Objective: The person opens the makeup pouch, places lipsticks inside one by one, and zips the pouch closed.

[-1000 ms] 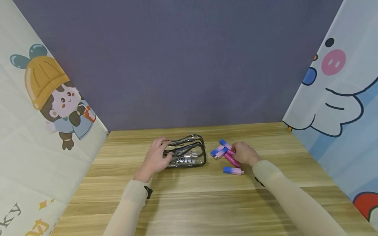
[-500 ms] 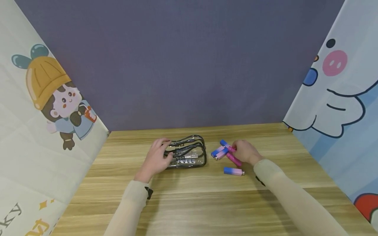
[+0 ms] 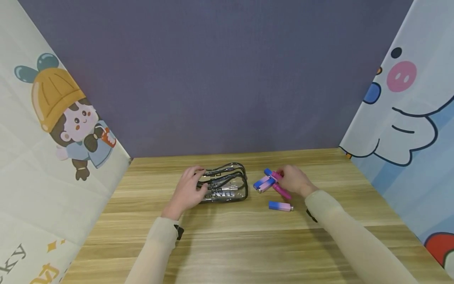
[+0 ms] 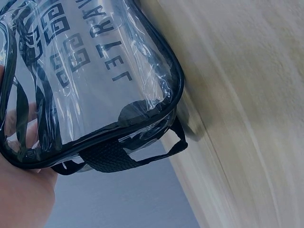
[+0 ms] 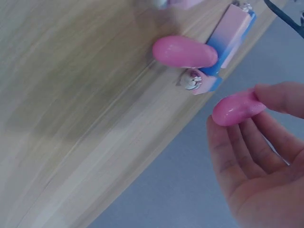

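Observation:
My left hand (image 3: 189,187) grips the left end of a clear toiletry bag (image 3: 239,193) with black piping and dark lettering. In the left wrist view the fingers (image 4: 31,126) show through the clear plastic. My right hand (image 3: 294,181) pinches a glossy pink rounded tube (image 5: 237,108) between thumb and fingertips. Just beside it, a second pink tube (image 5: 183,51) lies against a small pile of blue-to-pink square tubes (image 3: 263,184). Another blue-to-pink square tube (image 3: 279,206), with a metal ring at its end, lies apart, nearer the front.
The wooden table (image 3: 227,244) backs onto a dark grey-blue panel (image 3: 234,79). Printed cartoon curtains hang on the left (image 3: 21,157) and right (image 3: 418,157). A black strap handle (image 4: 114,156) loops from the bag's end.
The pinched pink tube has shifted slightly with my right hand and turned. The other pink tube has slid a little to the right. My left hand and the bag stay put.

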